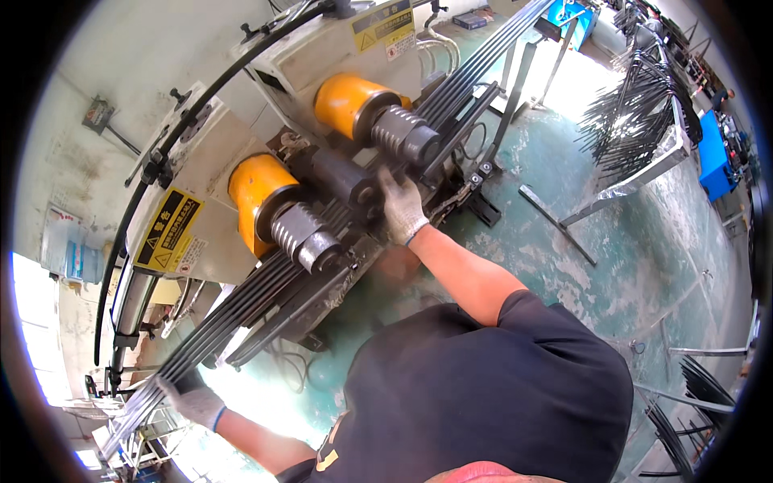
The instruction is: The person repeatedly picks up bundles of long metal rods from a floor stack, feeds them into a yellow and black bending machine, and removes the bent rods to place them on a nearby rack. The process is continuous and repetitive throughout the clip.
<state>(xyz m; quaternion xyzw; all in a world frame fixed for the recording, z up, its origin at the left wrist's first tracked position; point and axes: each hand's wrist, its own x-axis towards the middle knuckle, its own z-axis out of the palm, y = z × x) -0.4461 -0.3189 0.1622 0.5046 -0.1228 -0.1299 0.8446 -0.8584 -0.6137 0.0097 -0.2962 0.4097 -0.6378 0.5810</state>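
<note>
Several long dark metal rods (266, 282), bundled, lie across the grooved rollers (306, 237). Left hand (197, 402), grip pinching the bundle's far end; right hand (401, 211), grip pressed flat near the rollers. Likely heavy, stiff, springy lengthwise; support both ends.

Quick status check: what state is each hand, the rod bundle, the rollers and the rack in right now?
Left hand: gloved, gripping the near end of the rods.
Right hand: gloved, pressed on the rods between the rollers.
Rods: bundled side by side, threaded through the machine.
Rollers: grooved, rods seated in them; spinning or not, cannot tell.
Rack: loaded with dark bent rods.
</note>
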